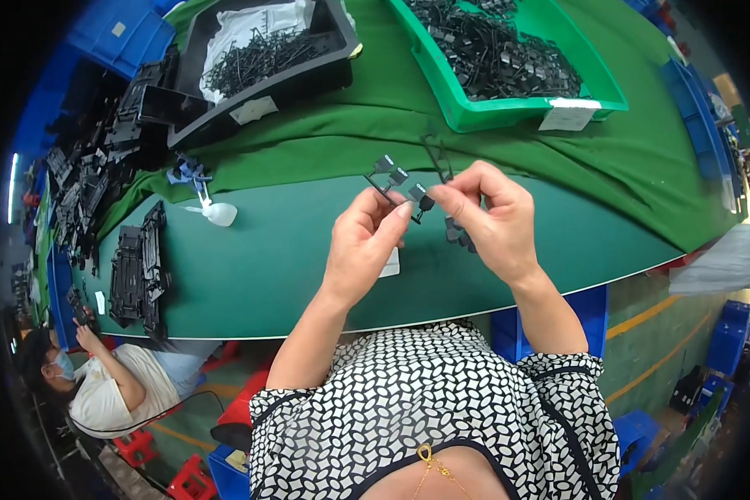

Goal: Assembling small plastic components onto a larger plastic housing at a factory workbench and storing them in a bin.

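Above the bench, between the two hands, is a black plastic sprue with small square tabs. The left hand pinches its lower end between thumb and fingers; the right hand has its fingertips closed at the sprue's other side, near a thin forked black strip. To work it well, I would steady the sprue close to the joint and twist gently, since such slim stems probably snap or whiten easily. Whether the right hand grips the strip, a tab or both is hidden by its fingers. Dark square pieces below that hand are partly covered, and the green bin beyond is cut off at the top.
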Demonstrator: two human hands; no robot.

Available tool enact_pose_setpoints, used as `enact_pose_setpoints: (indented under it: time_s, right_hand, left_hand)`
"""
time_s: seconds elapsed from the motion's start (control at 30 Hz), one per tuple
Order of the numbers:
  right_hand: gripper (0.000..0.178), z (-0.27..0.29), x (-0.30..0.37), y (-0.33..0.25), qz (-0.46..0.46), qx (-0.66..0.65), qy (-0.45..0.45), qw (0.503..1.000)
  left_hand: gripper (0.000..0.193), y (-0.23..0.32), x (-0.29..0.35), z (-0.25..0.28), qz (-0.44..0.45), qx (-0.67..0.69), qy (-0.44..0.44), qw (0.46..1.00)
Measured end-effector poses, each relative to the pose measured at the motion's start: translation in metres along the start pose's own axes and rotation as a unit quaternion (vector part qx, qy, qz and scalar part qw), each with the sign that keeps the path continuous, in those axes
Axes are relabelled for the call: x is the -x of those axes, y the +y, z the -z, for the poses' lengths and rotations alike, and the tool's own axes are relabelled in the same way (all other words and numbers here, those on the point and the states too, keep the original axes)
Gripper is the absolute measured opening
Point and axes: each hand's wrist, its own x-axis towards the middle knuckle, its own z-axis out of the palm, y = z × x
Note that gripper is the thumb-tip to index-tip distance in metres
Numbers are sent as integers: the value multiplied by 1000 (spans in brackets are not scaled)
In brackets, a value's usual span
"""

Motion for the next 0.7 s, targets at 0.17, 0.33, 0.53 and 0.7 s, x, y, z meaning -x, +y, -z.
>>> enact_pose_setpoints:
  time_s: [0.17,0.33,0.53,0.7]
  right_hand:
    - [13,-13,10,-1,32,74,-62,995]
    - [12,-15,12,10,123,125,-73,982]
    - [12,-12,16,3,194,190,-86,959]
    - [29,2,9,9,-69,-4,-100,993]
  left_hand:
    - [14,-4,5,6,-2,-8,-51,999]
    - [23,-6,9,1,21,103,-35,994]
    - [28,-14,9,5,8,1,14,1000]
    - [22,-11,13,10,90,65,-70,991]
